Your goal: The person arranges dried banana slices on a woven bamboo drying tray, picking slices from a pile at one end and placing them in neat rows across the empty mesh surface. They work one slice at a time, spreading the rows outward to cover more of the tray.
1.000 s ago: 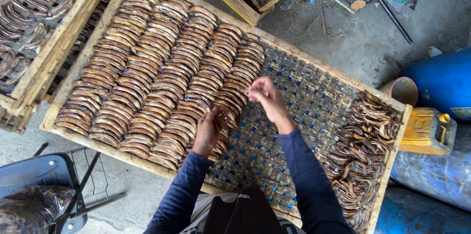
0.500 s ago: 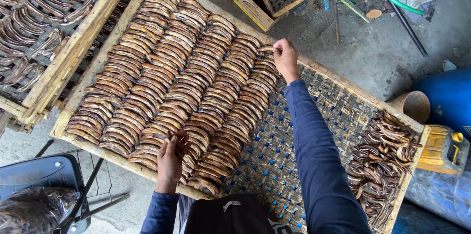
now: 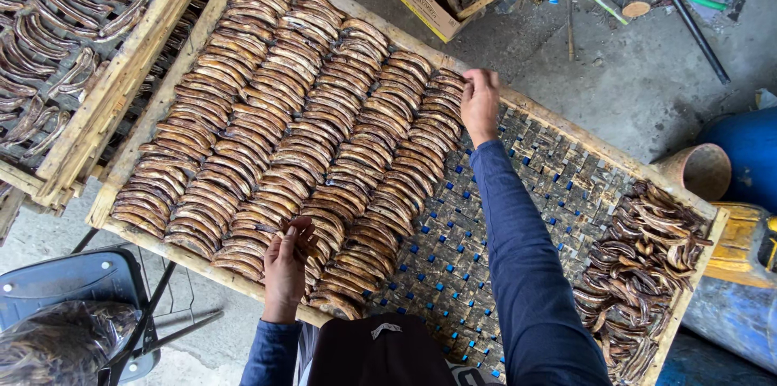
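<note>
While the wooden drying tray (image 3: 121, 184) runs diagonally, its brown curved strips (image 3: 267, 119) lie crosswise in rows; right hand (image 3: 481, 103) pinches the far row's last strip, left hand (image 3: 286, 269) fingers the near row's end.

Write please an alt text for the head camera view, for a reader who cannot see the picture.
Seen from above, a person's left hand and right hand touch opposite ends of the last row of curved brown dried pieces on a woven wooden tray. A loose pile of the same pieces lies at the tray's right end.
</note>
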{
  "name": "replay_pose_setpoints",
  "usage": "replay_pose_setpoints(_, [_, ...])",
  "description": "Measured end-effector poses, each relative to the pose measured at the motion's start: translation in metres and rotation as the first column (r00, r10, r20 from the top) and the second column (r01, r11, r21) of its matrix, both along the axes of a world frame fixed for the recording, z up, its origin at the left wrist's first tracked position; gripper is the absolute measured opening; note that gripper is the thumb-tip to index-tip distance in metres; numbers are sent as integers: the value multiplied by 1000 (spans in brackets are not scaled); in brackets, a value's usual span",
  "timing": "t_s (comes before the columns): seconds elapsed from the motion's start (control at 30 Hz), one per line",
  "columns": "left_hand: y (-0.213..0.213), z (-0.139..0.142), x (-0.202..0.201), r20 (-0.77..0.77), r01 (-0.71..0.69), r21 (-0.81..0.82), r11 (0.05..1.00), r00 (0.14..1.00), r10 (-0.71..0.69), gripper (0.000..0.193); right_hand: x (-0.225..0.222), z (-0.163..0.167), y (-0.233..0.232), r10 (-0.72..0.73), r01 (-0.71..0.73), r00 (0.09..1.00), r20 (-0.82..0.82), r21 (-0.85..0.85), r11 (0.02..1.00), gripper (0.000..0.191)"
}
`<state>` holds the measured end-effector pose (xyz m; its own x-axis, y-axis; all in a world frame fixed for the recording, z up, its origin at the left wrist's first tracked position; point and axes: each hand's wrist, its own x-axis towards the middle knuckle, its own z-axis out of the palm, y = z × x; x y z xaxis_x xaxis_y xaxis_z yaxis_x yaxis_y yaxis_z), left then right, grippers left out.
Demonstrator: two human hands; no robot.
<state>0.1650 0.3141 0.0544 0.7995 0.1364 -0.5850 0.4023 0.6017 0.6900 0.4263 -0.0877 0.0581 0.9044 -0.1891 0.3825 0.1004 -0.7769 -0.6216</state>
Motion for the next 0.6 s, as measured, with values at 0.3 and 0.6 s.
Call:
replay_pose_setpoints(0.3, [-9,-5,-7,-10,25,29,999,1000,-25,27,-10,-8,-11,-52,44,998,-33,-209,977,17])
replay_pose_setpoints(0.6, [-21,10,-15,117,145,-224,964,986,-121,43,-64,4,-3,-121,125,992,-35,160,979,18])
